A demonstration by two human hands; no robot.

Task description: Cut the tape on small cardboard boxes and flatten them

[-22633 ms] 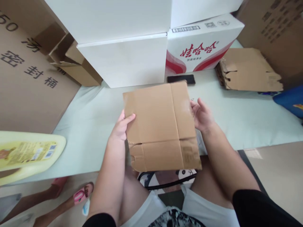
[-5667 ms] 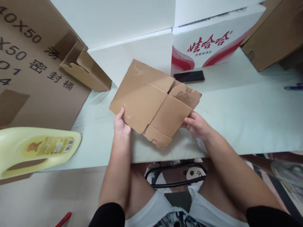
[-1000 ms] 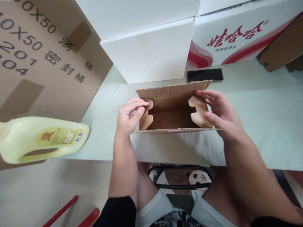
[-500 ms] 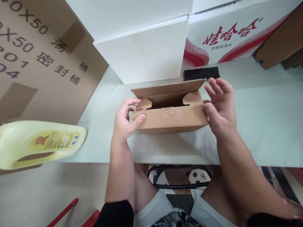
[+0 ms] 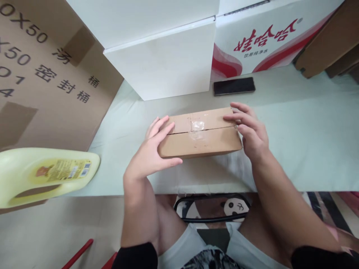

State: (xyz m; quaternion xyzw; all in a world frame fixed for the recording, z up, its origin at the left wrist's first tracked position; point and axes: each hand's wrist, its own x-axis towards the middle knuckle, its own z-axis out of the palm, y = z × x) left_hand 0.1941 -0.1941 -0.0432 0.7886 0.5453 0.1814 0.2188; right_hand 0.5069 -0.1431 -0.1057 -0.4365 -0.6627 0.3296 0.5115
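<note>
A small brown cardboard box stands on the table before me, its top flap folded down. A strip of clear tape shows at the middle of the flap, and a thin dark seam runs along the front edge. My left hand grips the box's left end, fingers over the top and thumb along the lower front. At the right end, my right hand has its fingers on the top corner and its thumb by the front edge. The inside of the box is hidden.
Behind the box lies a black phone. White boxes and a red-and-white carton stand at the back. A large brown carton and a pale yellow jug are on the left. The table's front edge runs close to me.
The raised top flap has come down and the opening is covered. Both hands have moved onto the top at the box's ends. The view has shifted slightly.
</note>
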